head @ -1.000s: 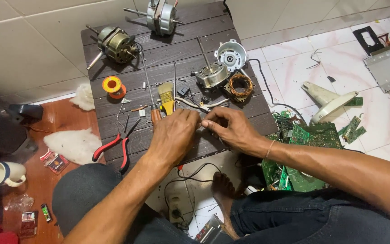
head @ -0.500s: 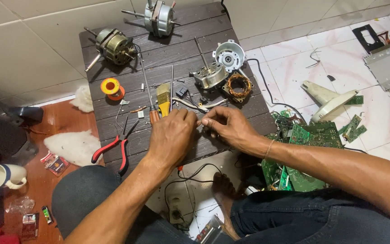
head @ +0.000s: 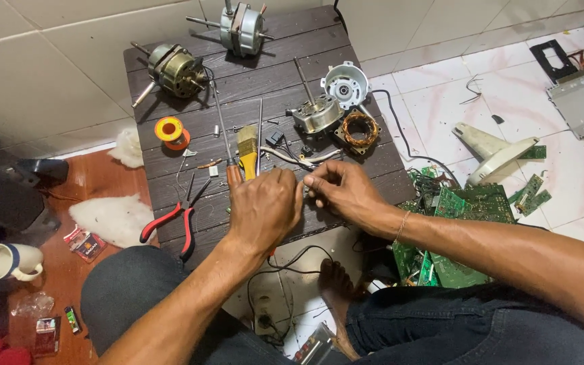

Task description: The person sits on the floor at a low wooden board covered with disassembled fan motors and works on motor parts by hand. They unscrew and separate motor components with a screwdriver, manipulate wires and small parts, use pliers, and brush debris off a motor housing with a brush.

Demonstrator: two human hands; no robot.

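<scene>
Since a second ago your two hands have hardly moved; they stay close together over the near edge of the dark board (head: pixel 170 196), and only your view has shifted a little. Your left hand (head: pixel 263 206) is curled into a loose fist, and your right hand (head: pixel 341 191) pinches its fingertips right beside it. The two hands touch at the tips. You hold something tiny between them, maybe a thin wire, but your fingers hide it, so you cannot tell what it is. It looks very light and bendy, and it could slip or snap if you pull hard. Hold it gently, close to its end, with your fingertips. Just past your left hand lie a screwdriver (head: pixel 223 138) and a small brush (head: pixel 247 145). Red pliers (head: pixel 177 216) sit to the left of your hand. Farther back are two motors (head: pixel 174 67) (head: pixel 241 27), a yellow roll (head: pixel 170 130), a copper coil (head: pixel 361 128) and a round white cap (head: pixel 346 84). Green boards (head: pixel 468 203) lie on the floor by your right arm. A cup (head: pixel 1 260) stands far left. The thing at the top right corner is cut off.
</scene>
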